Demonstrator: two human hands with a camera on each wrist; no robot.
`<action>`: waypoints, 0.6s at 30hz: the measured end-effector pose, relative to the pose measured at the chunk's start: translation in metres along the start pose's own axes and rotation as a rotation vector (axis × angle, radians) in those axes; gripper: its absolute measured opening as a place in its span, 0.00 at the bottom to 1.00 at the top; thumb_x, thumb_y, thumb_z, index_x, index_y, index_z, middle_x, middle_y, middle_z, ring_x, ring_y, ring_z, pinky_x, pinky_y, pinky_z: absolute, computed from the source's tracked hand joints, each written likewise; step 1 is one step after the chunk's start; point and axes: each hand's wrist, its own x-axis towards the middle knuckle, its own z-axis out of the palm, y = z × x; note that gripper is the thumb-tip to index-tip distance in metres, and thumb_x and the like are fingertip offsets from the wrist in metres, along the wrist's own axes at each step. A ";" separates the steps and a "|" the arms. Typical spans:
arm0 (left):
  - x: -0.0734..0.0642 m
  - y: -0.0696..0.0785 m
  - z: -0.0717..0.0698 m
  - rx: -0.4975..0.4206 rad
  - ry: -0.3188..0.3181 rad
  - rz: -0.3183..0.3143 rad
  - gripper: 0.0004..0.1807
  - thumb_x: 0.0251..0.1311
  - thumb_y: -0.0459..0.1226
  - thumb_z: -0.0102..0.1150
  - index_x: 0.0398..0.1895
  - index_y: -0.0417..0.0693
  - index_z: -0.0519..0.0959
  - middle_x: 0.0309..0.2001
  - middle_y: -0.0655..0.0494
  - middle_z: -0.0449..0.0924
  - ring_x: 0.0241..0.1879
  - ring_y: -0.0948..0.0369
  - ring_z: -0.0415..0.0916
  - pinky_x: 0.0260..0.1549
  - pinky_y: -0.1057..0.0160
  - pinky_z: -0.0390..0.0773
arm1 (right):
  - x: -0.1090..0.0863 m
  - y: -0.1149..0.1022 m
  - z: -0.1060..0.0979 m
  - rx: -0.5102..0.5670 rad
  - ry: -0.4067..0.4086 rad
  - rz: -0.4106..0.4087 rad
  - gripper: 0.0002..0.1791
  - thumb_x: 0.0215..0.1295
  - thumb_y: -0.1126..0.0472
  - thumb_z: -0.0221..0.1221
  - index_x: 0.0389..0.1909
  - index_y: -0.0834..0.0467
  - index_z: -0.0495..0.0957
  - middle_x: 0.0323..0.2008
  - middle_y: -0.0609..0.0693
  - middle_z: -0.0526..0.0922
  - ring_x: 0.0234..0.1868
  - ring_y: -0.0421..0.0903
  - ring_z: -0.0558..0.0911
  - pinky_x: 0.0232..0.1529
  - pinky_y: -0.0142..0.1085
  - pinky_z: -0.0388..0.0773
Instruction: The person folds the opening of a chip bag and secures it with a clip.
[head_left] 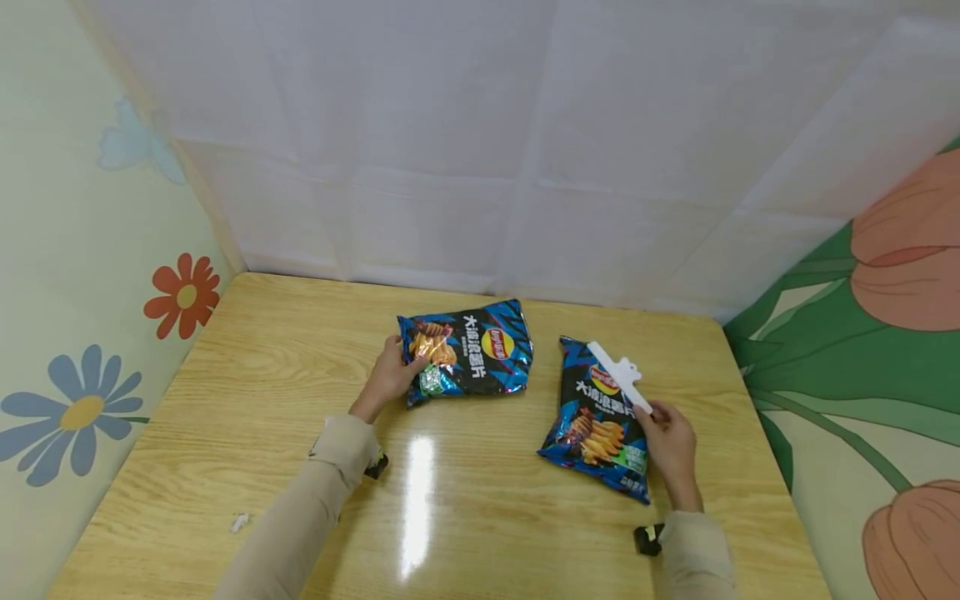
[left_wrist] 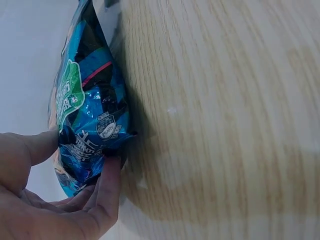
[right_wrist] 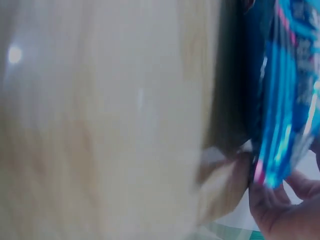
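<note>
In the head view, a blue and black potato chip bag (head_left: 492, 367) lies sideways near the middle of the table. My left hand (head_left: 393, 375) grips its left end, thumb on the printed face; the left wrist view shows the fingers beneath the crimped end. A second, matching chip bag (head_left: 581, 392) lies slanted to the right. Across its upper right part runs a white sealing clip (head_left: 617, 375) with a small handle. My right hand (head_left: 672, 442) holds this bag's right edge by the clip's lower end. The right wrist view is blurred there, and the clip's jaws are hidden.
The wooden table (head_left: 480, 492) ends at a white cloth backdrop (head_left: 450, 150). A small whitish scrap (head_left: 240, 522) lies at the table's left front. Painted walls with flowers stand on both sides.
</note>
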 end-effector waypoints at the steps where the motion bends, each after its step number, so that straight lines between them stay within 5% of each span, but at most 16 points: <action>1: 0.000 0.000 0.000 0.001 0.002 -0.002 0.42 0.73 0.41 0.53 0.76 0.31 0.41 0.68 0.28 0.65 0.66 0.39 0.68 0.66 0.44 0.67 | -0.001 0.000 0.000 0.007 0.001 0.004 0.27 0.70 0.54 0.60 0.59 0.71 0.74 0.49 0.68 0.78 0.41 0.47 0.77 0.31 0.16 0.61; 6: -0.002 -0.002 0.001 -0.014 0.003 0.001 0.42 0.73 0.41 0.53 0.76 0.31 0.41 0.66 0.28 0.67 0.64 0.40 0.70 0.64 0.44 0.69 | -0.009 -0.004 0.002 0.062 0.013 0.029 0.32 0.71 0.54 0.58 0.66 0.72 0.65 0.55 0.69 0.69 0.53 0.60 0.72 0.51 0.36 0.70; 9: -0.003 -0.003 0.002 -0.018 0.006 0.014 0.42 0.73 0.40 0.53 0.76 0.31 0.42 0.61 0.29 0.72 0.58 0.41 0.75 0.60 0.46 0.73 | -0.015 -0.010 0.003 0.109 0.037 0.022 0.32 0.71 0.56 0.58 0.68 0.71 0.63 0.58 0.70 0.66 0.58 0.63 0.68 0.60 0.54 0.66; 13: -0.005 -0.005 0.003 -0.006 0.011 0.023 0.42 0.72 0.40 0.54 0.76 0.30 0.42 0.55 0.30 0.76 0.49 0.44 0.79 0.50 0.50 0.78 | -0.024 -0.021 0.005 0.150 0.060 0.014 0.32 0.71 0.57 0.59 0.69 0.68 0.62 0.61 0.69 0.66 0.63 0.64 0.66 0.66 0.56 0.61; 18: -0.009 -0.007 0.004 -0.009 0.021 0.017 0.42 0.71 0.41 0.55 0.75 0.30 0.44 0.58 0.28 0.74 0.54 0.42 0.78 0.55 0.47 0.76 | -0.032 -0.033 0.009 0.203 0.073 -0.041 0.30 0.70 0.59 0.60 0.68 0.68 0.64 0.59 0.68 0.68 0.64 0.64 0.68 0.67 0.57 0.62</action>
